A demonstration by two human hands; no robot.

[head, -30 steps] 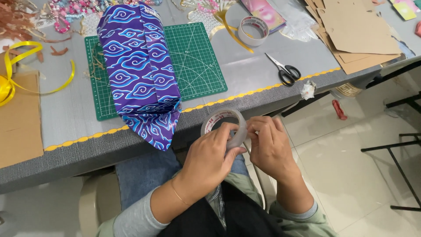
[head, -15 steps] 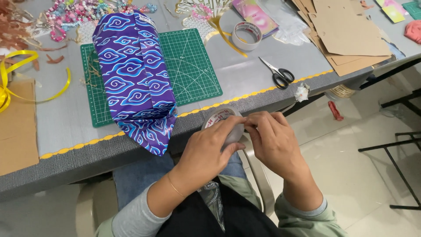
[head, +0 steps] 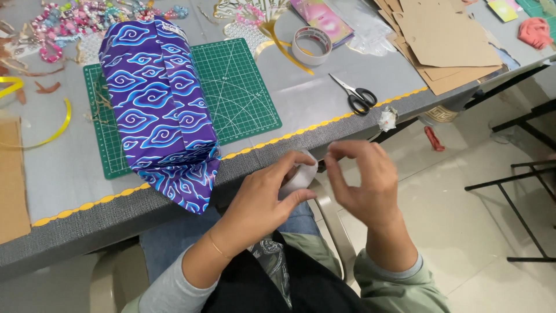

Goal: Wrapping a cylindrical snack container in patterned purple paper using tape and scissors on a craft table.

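The grey table (head: 347, 87) is the biggest thing, and it lies beyond the two hands, with a yellow trim along its near edge. On it, up and to the left of the hands, rests a green cutting mat (head: 243, 93). A long package wrapped in purple and blue cloud-pattern paper (head: 156, 110) lies on the mat, and its near end hangs over the table edge, just beside the left hand. The wrapping looks almost complete along the body, but the near end is only folded and I see no tape on it, so I judge that closing this end is what is left.

Far beyond the right hand lie sheets of brown cardboard (head: 446, 40). Nearer, straight above the hands, are black-handled scissors (head: 358, 95), and further up a second, wider roll of tape (head: 311, 45).

The left hand (head: 260, 203) is below the table edge, over the lap. Its fingers and thumb are curled around a small roll of clear tape (head: 302, 174) and grip it firmly. The right hand (head: 365, 179) is just beside the roll, to its right. Its thumb and forefinger are pressed close together, as if they pinch the free end of the tape, but the strip itself is too thin to see, so I cannot tell if something is between them.
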